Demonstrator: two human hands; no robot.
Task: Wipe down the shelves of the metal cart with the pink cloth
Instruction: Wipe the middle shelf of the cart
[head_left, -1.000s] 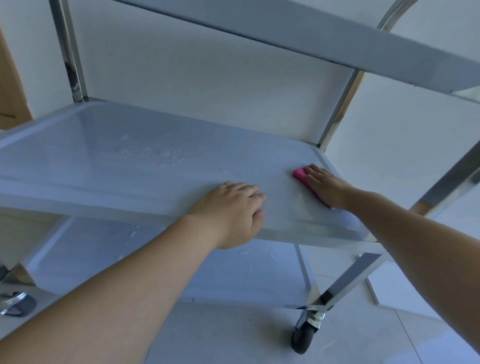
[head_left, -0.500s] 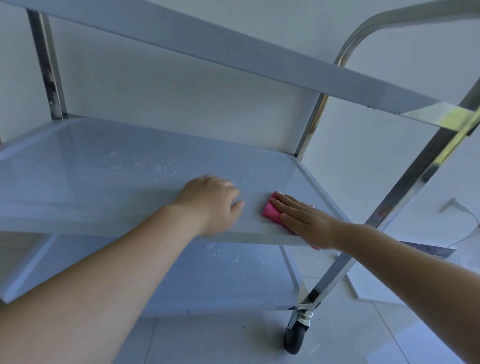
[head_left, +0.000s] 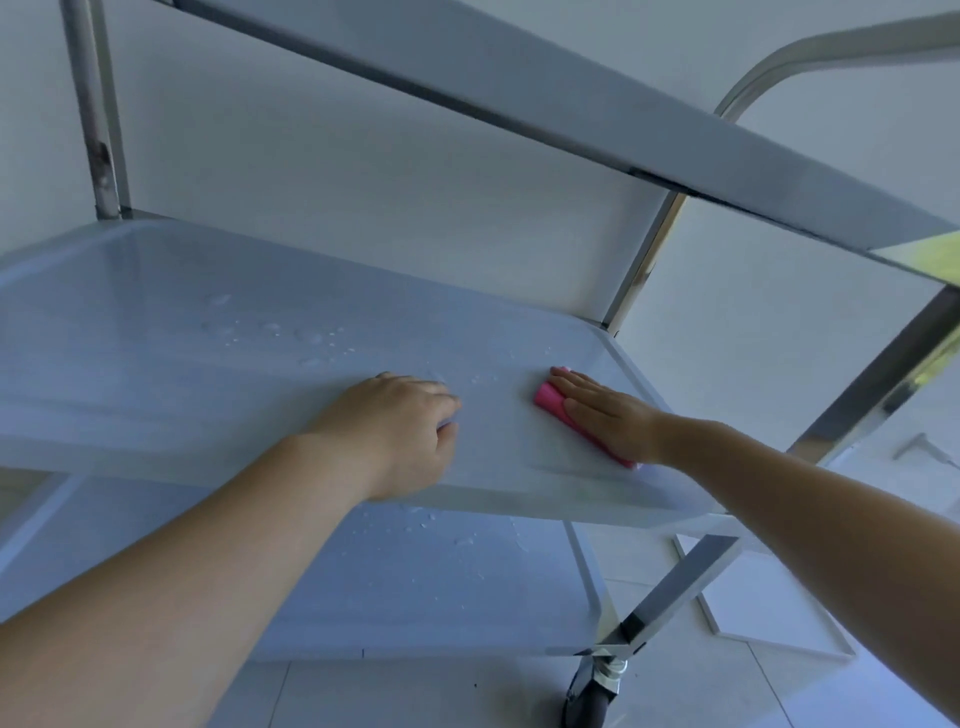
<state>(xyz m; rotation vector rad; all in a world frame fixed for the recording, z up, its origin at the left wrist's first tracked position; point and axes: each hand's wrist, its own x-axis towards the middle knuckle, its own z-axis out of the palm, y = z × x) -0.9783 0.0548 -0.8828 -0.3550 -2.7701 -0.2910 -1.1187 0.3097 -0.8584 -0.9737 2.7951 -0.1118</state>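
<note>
The metal cart's middle shelf (head_left: 182, 374) fills the left and centre of the view, with water droplets (head_left: 291, 335) scattered on it. My right hand (head_left: 608, 410) lies flat on the folded pink cloth (head_left: 553, 401), pressing it onto the shelf's right part near the front edge. Most of the cloth is hidden under the palm. My left hand (head_left: 400, 431) rests on the shelf's front edge with its fingers curled and nothing in it. The lower shelf (head_left: 441, 582) below also carries droplets. The top shelf (head_left: 571, 104) crosses overhead.
Cart uprights stand at the back left (head_left: 98, 130), back right (head_left: 639, 265) and front right (head_left: 857, 415). A curved push handle (head_left: 810, 57) rises at the upper right. A black caster (head_left: 589, 701) sits on the tiled floor. White wall lies behind the cart.
My right hand has slid the pink cloth on the shelf, first toward the front, then a little back and to the right. My left hand stays on the front edge.
</note>
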